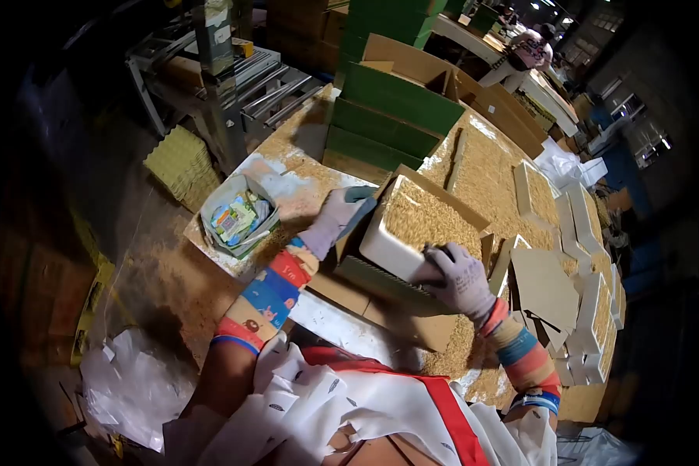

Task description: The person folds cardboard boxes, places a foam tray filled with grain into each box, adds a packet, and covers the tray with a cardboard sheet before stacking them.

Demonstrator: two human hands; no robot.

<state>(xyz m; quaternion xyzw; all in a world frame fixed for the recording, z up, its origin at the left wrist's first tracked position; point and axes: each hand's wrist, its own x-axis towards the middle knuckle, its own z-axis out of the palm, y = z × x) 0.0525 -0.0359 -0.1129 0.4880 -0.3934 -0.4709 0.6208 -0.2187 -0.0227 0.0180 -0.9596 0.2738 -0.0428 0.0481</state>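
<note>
A white tray [396,253] filled with wood shavings sits tilted, partly inside an open cardboard box [369,281]. My right hand [457,278], in a pale glove with dark fingertips, has its fingers curled over the tray's near right edge. At the box's left side is my left hand [340,213], gloved too, its fingers wrapped on a raised flap or wall of the box. The undersides of both hands are hidden.
Green boxes [388,116] are stacked behind. A bin of printed packets [239,217] stands left. More shavings-filled trays [594,311] and cardboard sheets [546,287] lie right. Rollers [268,85] stand back left; another person [530,53] is far back.
</note>
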